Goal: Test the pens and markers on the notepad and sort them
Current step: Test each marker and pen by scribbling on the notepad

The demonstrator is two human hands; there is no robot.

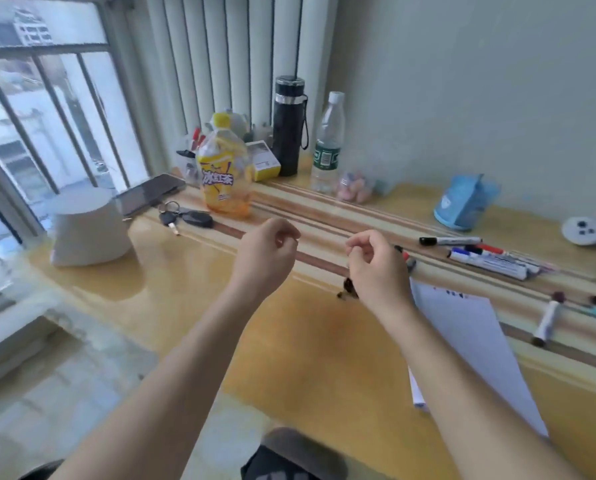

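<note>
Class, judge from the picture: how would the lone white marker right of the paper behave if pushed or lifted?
Its barrel looks round, so the white marker would probably roll on the glossy desk. Slim and plastic-looking, it is likely light and stiff.

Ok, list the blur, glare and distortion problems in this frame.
Head view: daylight through the window blows out the left side; the glossy desk mirrors it as pale glare; the wide-angle lens tilts and bows the window bars; the right edge smears, softening the round white object; the dark thing under the right hand is too blurred to identify.
</note>
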